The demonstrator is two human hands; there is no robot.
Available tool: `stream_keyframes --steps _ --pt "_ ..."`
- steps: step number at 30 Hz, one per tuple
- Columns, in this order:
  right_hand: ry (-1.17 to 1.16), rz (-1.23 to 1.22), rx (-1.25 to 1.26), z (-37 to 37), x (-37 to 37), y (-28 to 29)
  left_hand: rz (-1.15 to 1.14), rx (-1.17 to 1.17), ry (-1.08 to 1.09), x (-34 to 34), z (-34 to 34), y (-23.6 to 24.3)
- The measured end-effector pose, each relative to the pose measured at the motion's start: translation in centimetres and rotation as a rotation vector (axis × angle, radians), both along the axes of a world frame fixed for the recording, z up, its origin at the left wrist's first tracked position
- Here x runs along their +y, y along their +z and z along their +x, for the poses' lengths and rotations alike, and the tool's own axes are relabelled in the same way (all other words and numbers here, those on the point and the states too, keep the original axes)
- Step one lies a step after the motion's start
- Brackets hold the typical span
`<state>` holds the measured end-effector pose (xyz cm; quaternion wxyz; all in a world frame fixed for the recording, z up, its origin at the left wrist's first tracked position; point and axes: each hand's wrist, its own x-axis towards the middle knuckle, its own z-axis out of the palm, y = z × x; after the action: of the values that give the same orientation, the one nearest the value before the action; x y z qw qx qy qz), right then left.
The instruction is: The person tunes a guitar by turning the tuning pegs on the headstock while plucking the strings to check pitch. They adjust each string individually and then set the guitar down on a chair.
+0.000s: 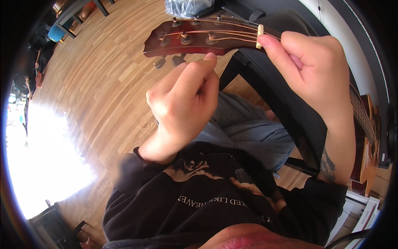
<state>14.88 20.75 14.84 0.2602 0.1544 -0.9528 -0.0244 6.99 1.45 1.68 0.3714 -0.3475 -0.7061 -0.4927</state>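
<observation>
Guitar (199,46): positioned in front of the person, its red-brown head at the upper centre and extending above the floor (124,83). This placement presumably leaves both rows of tuning knobs (178,60) free for the fingers.

Left hand (182,95): below the head, fingers curled inward, thumb tip at the lower edge of the head. The hand seems set here to reach the knobs on the near side; whether the fingers grip a knob cannot be told, as the hand hides that spot.

Right hand (315,66): over the neck, fingers curled, thumb tip at the pale bar (260,36) that carries the strings (236,39). This position probably steadies the neck or controls a string; whether a string is pinched cannot be told.

Support: a black frame (286,120) stands beneath the neck, beside the jeans (248,128). Contact between frame and neck cannot be confirmed.
</observation>
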Motion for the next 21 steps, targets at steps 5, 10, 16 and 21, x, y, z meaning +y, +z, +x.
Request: stream_keyframes --steps 5,10,16,21 --pt "-0.018 -0.039 -0.01 0.0 -0.1 -0.1 0.064 -0.3 -0.085 -1.5 1.1 1.1" --pt "-0.019 -0.035 -0.016 0.1 -0.1 -0.1 0.163 -0.306 -0.085 -0.8 0.1 -0.3" --pt "-0.012 -0.015 0.006 0.0 0.0 -0.1 0.1 -0.076 -0.084 -0.1 0.1 0.0" --pt "-0.003 0.001 0.011 0.0 -0.1 0.0 0.243 -0.272 -0.146 -1.4 1.5 0.1"
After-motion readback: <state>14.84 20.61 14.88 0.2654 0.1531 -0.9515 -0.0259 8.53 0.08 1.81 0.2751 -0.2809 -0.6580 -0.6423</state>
